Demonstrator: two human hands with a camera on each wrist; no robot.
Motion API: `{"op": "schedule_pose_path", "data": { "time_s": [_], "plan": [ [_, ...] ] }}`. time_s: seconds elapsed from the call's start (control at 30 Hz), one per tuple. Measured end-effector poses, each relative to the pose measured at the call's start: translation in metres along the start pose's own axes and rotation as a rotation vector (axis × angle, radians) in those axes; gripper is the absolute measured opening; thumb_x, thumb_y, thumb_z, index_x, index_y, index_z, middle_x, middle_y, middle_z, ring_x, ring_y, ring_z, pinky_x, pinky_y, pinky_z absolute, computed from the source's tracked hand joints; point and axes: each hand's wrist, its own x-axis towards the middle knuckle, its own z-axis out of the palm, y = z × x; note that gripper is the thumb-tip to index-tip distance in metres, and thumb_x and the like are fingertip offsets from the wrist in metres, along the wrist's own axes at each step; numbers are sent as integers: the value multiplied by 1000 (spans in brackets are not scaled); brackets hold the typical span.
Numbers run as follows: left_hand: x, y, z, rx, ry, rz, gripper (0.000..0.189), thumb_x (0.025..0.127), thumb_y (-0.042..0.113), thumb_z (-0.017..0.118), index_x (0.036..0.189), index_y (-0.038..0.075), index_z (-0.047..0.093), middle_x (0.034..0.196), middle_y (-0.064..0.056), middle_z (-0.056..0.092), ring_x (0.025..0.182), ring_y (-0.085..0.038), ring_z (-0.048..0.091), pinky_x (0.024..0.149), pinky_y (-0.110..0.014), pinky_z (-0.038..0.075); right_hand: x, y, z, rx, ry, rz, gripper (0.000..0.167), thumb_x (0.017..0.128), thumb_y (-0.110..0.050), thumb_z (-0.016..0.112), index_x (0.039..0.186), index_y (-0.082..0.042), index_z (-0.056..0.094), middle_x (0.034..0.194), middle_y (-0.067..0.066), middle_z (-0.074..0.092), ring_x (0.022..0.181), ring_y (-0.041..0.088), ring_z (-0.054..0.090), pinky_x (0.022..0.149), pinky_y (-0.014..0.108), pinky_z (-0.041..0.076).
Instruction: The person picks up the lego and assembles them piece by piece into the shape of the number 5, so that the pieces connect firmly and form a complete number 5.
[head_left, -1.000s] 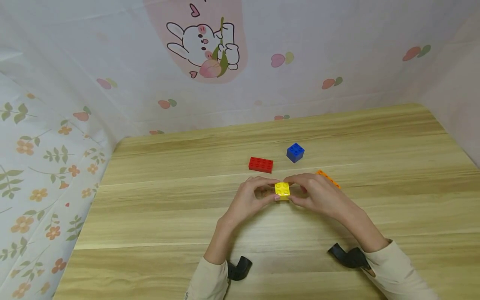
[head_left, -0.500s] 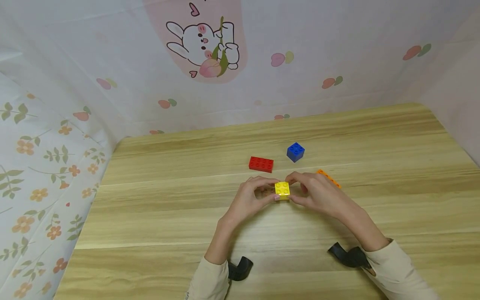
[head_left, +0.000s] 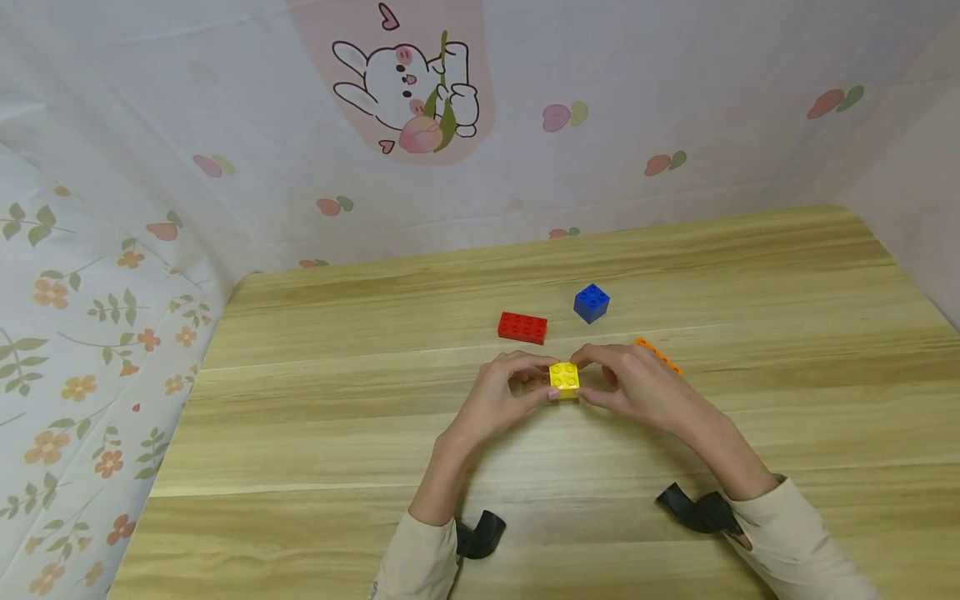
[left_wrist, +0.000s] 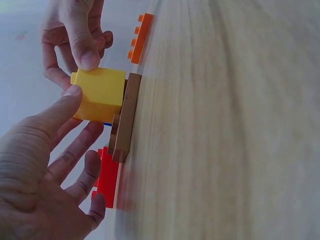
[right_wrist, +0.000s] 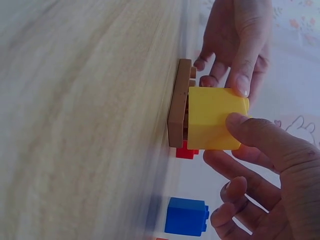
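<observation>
Both hands pinch one yellow toy building brick [head_left: 564, 377] between thumb and fingers, the left hand [head_left: 502, 390] from its left side and the right hand [head_left: 633, 383] from its right. Below the yellow brick lies a flat brown building plate [left_wrist: 127, 120], its studs partly covered by the brick. In the right wrist view the yellow brick sits right at the brown plate's [right_wrist: 178, 105] studs. From above, the left hand's fingers hide most of the plate.
Behind the hands on the wooden table [head_left: 337, 400] lie a red brick [head_left: 522, 327] and a blue brick [head_left: 592, 303]. A thin orange piece [head_left: 658, 356] lies just beyond the right hand. A patterned cloth [head_left: 600, 108] hangs behind the table.
</observation>
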Motion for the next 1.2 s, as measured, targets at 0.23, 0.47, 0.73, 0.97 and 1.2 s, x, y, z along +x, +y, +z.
{"op": "schedule_pose_path", "data": {
  "time_s": [0.23, 0.47, 0.73, 0.97, 1.2],
  "plan": [
    [-1, 0, -2, -23, -11, -4, 34, 81, 21, 74, 114, 15, 67, 104, 9, 63, 95, -13, 53, 81, -29, 46, 1, 0, -1, 29, -19, 8, 28, 76, -14, 78, 101, -15, 66, 65, -11, 49, 50, 4, 36, 43, 21, 29],
    [-1, 0, -2, -14, -12, -3, 35, 81, 21, 74, 114, 15, 66, 105, 8, 63, 95, -13, 53, 82, -29, 46, 1, 1, -3, 46, -33, -6, 27, 76, -13, 77, 101, -16, 66, 68, -10, 53, 48, 4, 35, 42, 21, 29],
    [2, 1, -1, -19, -19, 1, 35, 81, 19, 73, 115, 13, 66, 103, 8, 63, 91, -14, 55, 79, -28, 47, 2, 3, -5, 54, -35, -2, 27, 76, -15, 78, 100, -17, 66, 76, -9, 59, 50, 4, 38, 44, 21, 33],
    [2, 1, -1, -8, -19, -6, 35, 81, 19, 74, 114, 13, 66, 102, 8, 63, 92, -13, 54, 80, -28, 47, 2, 3, -6, 64, -38, -2, 27, 76, -15, 77, 100, -18, 66, 81, -8, 62, 50, 4, 39, 44, 21, 35],
    [1, 0, -1, -17, -24, -7, 34, 81, 19, 74, 114, 12, 66, 103, 7, 63, 92, -14, 56, 81, -27, 47, 2, 3, -5, 77, -47, 3, 26, 77, -14, 76, 100, -17, 66, 78, -10, 59, 49, 4, 37, 44, 21, 34]
  ]
}}
